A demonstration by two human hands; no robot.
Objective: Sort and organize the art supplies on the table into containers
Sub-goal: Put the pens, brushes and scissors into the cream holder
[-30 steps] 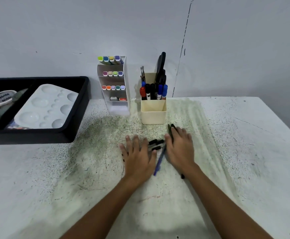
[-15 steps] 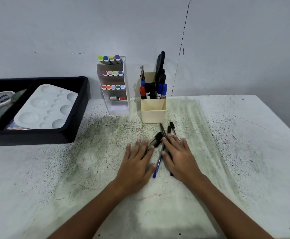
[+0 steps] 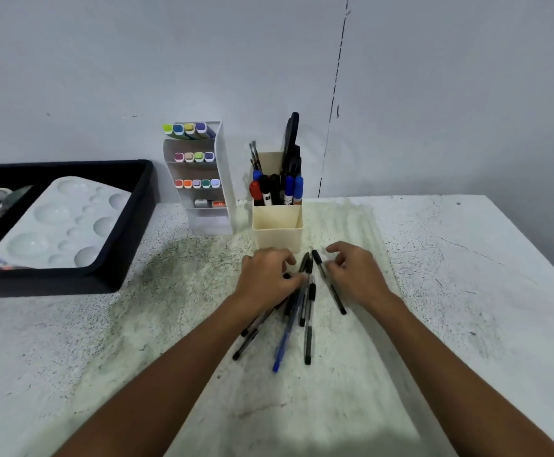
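- Lying fanned on the speckled white table (image 3: 450, 291), just in front of the cream pen holder (image 3: 277, 230): a loose bunch of ballpoint pens (image 3: 305, 305), mostly black-capped, their upper ends drawn together between the two hands.
- One blue pen (image 3: 285, 338) ran down through the bunch, its tip nearest the camera; one black pen (image 3: 328, 282) lay apart to the right, slanted.
- Left hand (image 3: 267, 278): fingers curled inward, tips pinched on the upper ends of the pens; how many pens were actually gripped could not be told.
- Right hand (image 3: 356, 275): fingers bent and part-curled, thumb raised clear, resting just beside the slanted black pen; whether it held anything could not be told.
- Cream pen holder: front compartment showed nothing inside; rear compartments carried markers (image 3: 277, 191), brushes and dark scissors (image 3: 292, 143), upright.
- White tiered rack (image 3: 224, 179), just left of the holder, against the wall: rows of coloured marker caps facing forward.
- Black tray (image 3: 130, 245), far left of the table: held a white paint palette (image 3: 64, 222) with round wells, beside a labelled white tub, partly cut off by the frame edge.
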